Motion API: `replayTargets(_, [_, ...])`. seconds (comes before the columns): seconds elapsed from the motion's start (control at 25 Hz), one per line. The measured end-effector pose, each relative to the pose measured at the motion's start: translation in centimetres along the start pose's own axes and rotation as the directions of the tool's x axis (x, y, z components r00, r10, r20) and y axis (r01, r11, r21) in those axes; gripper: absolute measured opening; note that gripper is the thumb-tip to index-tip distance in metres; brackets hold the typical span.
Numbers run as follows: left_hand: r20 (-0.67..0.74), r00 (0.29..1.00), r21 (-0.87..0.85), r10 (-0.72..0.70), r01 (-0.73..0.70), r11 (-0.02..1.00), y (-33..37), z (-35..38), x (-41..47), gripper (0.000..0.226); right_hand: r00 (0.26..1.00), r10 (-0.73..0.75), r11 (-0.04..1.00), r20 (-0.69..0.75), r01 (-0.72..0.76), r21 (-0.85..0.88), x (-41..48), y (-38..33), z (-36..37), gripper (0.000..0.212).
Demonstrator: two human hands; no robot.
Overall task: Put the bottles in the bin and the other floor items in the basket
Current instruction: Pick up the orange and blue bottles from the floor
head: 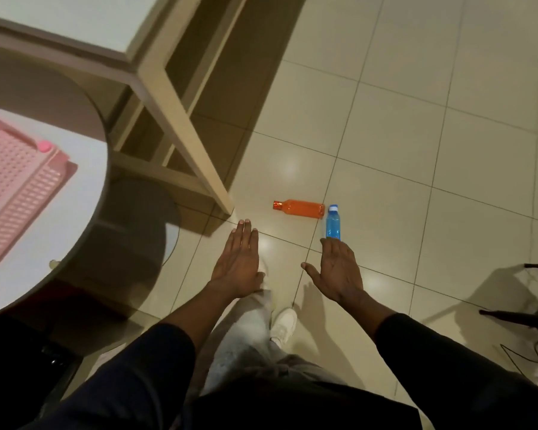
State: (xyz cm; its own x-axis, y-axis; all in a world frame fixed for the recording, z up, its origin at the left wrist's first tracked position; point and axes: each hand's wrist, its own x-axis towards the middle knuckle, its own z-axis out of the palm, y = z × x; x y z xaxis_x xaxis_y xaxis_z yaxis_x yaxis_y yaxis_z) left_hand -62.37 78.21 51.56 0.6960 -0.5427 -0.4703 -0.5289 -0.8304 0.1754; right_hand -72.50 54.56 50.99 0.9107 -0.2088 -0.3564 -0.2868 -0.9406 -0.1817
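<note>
An orange bottle (pixel 300 208) lies on its side on the tiled floor, cap pointing left. A blue bottle (pixel 333 224) with a white cap lies right beside it, cap pointing away from me. My right hand (pixel 339 270) hovers open just in front of the blue bottle's base, fingers spread, and hides its near end. My left hand (pixel 238 260) is stretched out flat and empty, left of both bottles. A pink perforated basket (pixel 16 178) rests on the round white table at the left edge.
The round table (pixel 84 212) stands at the left. A beige frame table (pixel 180 116) has its leg close to the orange bottle. Dark chair legs (pixel 516 315) and a cable lie at the right. My white shoe (pixel 283 324) is below the hands.
</note>
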Motion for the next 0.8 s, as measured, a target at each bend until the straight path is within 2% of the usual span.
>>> replayTargets(0.2, [0.106, 0.992, 0.04, 0.064, -0.068, 0.997, 0.2, -1.4, 9.1, 0.106, 0.992, 0.129, 0.99, -0.005, -0.128, 0.057, 5.0, 4.4, -0.9, 0.075])
replayTargets(0.28, [0.168, 0.982, 0.08, 0.085, -0.099, 0.992, 0.3, -1.6, 12.6, 0.109, 0.991, 0.133, 0.991, -0.023, -0.133, 0.018, 6.8, 6.2, -1.3, 0.077])
replayTargets(0.36, [0.213, 0.97, 0.102, 0.12, -0.145, 0.984, 0.5, -2.1, 15.6, 0.111, 0.985, 0.168, 0.985, -0.031, -0.166, 0.055, 8.4, 7.8, -2.1, 0.072])
replayTargets(0.52, [0.187, 0.966, 0.08, 0.177, -0.194, 0.978, 1.6, -3.7, 21.9, 0.112, 0.963, 0.269, 0.951, -0.006, -0.265, 0.158, 12.6, 11.1, -3.3, 0.071])
replayTargets(0.68, [0.139, 0.977, 0.053, 0.159, -0.168, 0.984, 2.4, -3.9, 26.5, 0.11, 0.968, 0.251, 0.954, 0.022, -0.251, 0.165, 16.7, 14.0, -2.4, 0.079])
replayTargets(0.8, [0.165, 0.981, 0.051, 0.099, -0.109, 0.993, 3.1, -2.0, 28.4, 0.107, 0.981, 0.183, 0.967, 0.059, -0.191, 0.167, 20.2, 16.5, -0.8, 0.076])
